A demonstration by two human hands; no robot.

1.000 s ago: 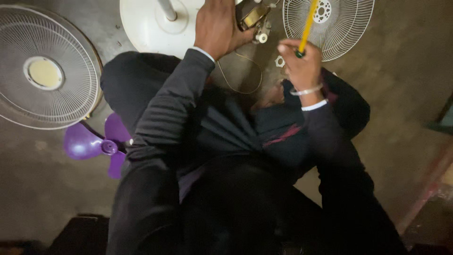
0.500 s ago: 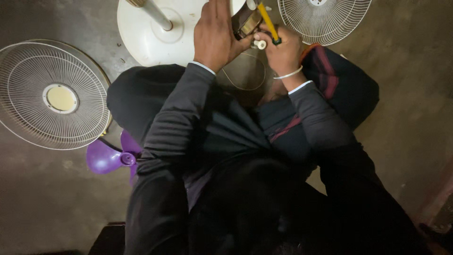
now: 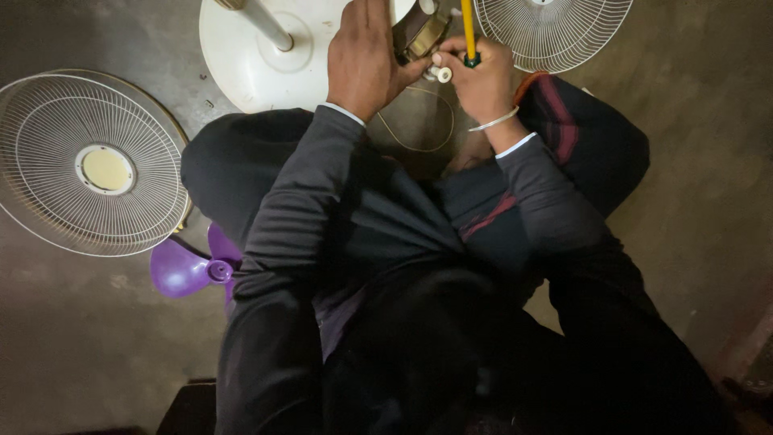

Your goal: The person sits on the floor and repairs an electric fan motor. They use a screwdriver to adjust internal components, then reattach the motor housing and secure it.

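My left hand (image 3: 366, 60) grips a brownish fan motor (image 3: 420, 34) at the top of the view, over the white round fan base (image 3: 241, 68). My right hand (image 3: 481, 80) is closed around a yellow-handled screwdriver (image 3: 467, 28) that stands upright beside the motor; its tip is hidden behind my fingers. A small white knob-like part (image 3: 441, 74) sits between the two hands. A thin wire loop (image 3: 419, 129) hangs below them. I wear dark long sleeves and a white band on the right wrist.
A white fan grille (image 3: 93, 165) lies on the concrete floor at left, another grille (image 3: 555, 28) at the top right. A purple fan blade (image 3: 189, 267) lies by my left knee. The base's white pole (image 3: 266, 24) rises at the top.
My right hand brought the screwdriver down from a raised tilt to upright beside the motor. Both hands have closed in together, and the view has shifted lower over the floor.
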